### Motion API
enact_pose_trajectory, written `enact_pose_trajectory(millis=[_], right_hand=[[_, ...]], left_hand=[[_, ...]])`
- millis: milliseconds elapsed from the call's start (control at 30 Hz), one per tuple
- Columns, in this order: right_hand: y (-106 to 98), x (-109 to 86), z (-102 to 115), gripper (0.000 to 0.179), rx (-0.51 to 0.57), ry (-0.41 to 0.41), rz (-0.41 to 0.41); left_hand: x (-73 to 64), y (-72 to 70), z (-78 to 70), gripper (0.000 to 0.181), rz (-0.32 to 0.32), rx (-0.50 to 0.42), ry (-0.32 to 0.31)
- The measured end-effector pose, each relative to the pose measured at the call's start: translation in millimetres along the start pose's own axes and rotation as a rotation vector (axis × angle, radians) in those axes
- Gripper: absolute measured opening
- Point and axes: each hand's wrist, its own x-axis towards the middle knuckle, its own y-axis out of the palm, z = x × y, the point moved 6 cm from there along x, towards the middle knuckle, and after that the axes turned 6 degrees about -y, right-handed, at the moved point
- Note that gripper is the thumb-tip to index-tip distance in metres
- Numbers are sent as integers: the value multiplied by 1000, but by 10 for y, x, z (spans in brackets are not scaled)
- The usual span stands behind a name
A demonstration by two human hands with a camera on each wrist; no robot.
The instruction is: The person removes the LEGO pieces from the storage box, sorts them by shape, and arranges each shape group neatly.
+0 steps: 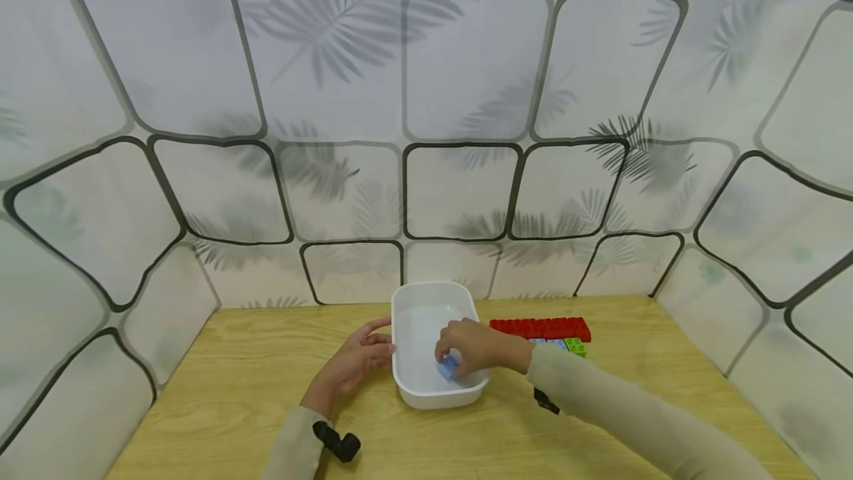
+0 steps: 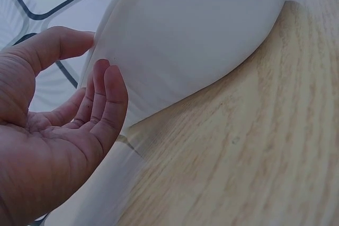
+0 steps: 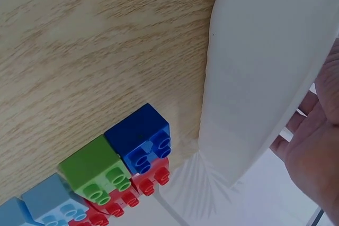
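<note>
A white plastic bin [image 1: 426, 400] stands on the wooden table. My right hand [image 1: 469, 347] reaches over its right side and pinches a light blue toy brick [image 1: 449, 367] low inside it. In the right wrist view the bin's wall hides that hand's fingertips and the brick, while the palm [image 3: 318, 152] shows beyond the rim. At the bin's left side is my left hand [image 1: 360, 358], its fingers loosely bent. The left wrist view has the thumb [image 2: 74, 43] at the rim and the other fingers along the outer wall.
Right of the bin lies a row of red bricks [image 1: 540, 329]. In front of it sit a green brick [image 1: 574, 347] and light blue bricks [image 1: 556, 344], partly behind the right forearm. A dark blue brick [image 3: 140, 133] ends the row nearest the bin. A patterned curtain [image 1: 460, 191] rises behind the table.
</note>
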Motion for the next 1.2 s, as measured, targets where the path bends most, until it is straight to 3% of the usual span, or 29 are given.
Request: enact_pose_trajectory(millis=[400, 733, 967, 1200], right_hand=[[22, 49, 72, 26, -134, -44, -74], [-123, -10, 183, 30, -324, -114, -244], [-287, -130, 197, 29, -333, -140, -365], [-405, -282, 48, 31, -359, -132, -468]], left_hand=[[-4, 1, -19, 71, -5, 7, -6], [-3, 1, -12, 72, -6, -2, -15], [2, 7, -18, 72, 4, -3, -9], [-10, -1, -29, 71, -3, 5, -9]])
